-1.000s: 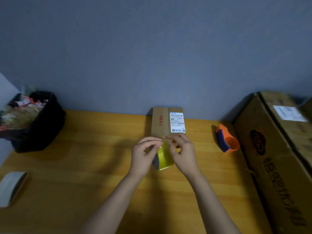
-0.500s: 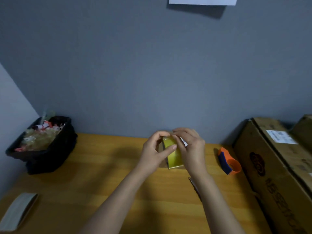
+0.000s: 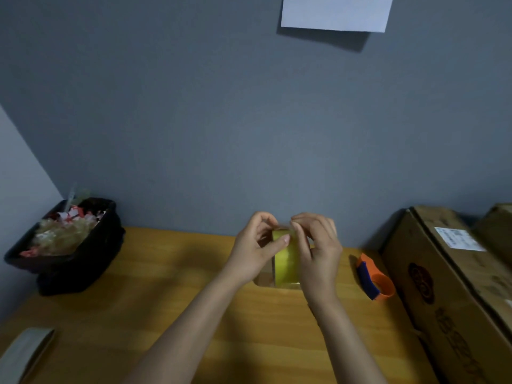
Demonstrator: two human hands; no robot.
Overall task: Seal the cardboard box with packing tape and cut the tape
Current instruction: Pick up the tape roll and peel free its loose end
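A yellowish roll of packing tape (image 3: 286, 261) is held upright between both hands over the wooden table (image 3: 171, 275). My left hand (image 3: 255, 250) grips its left side with the thumb pressed on the roll's top. My right hand (image 3: 318, 250) holds the right side, its fingertips pinching at the tape's top edge. The small cardboard box (image 3: 265, 277) lies behind the hands and is mostly hidden; only a brown corner shows below my left hand. An orange and blue tape cutter (image 3: 374, 278) rests on the table to the right.
A large cardboard carton (image 3: 454, 295) stands along the right edge. A black bin (image 3: 69, 256) full of scraps sits at the back left. Another tape roll (image 3: 25, 353) lies at the front left. A grey wall with a white sheet (image 3: 336, 12) is right behind the table.
Both hands lifted the tape roll up and away from me, in front of the small box. The head tilted up, so the table sits lower in view and the box is now covered.
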